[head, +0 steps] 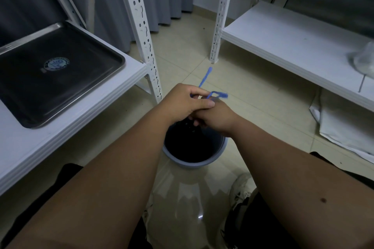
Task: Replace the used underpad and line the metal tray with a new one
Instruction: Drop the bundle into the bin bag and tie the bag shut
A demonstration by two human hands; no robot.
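Observation:
The metal tray (113, 54) lies bare on the left white shelf, with a round sticker in its middle and no pad in it. Over a grey-blue bin (220, 152) on the floor, both my hands meet. My left hand (188, 100) pinches a blue drawstring (204, 79) whose end sticks up and away, with a loop of it beside my fingers. My right hand (214, 117) lies just under the left, its fingers curled round the gathered top of the black bin bag (191, 143). No underpad is plainly visible.
White slotted shelf posts (141, 26) stand left and right of the tiled floor gap. The right shelf (283, 36) carries a clear plastic packet (364, 58) at its far right. A white sheet (344, 125) lies on the floor under it. My shoe (240, 188) is beside the bin.

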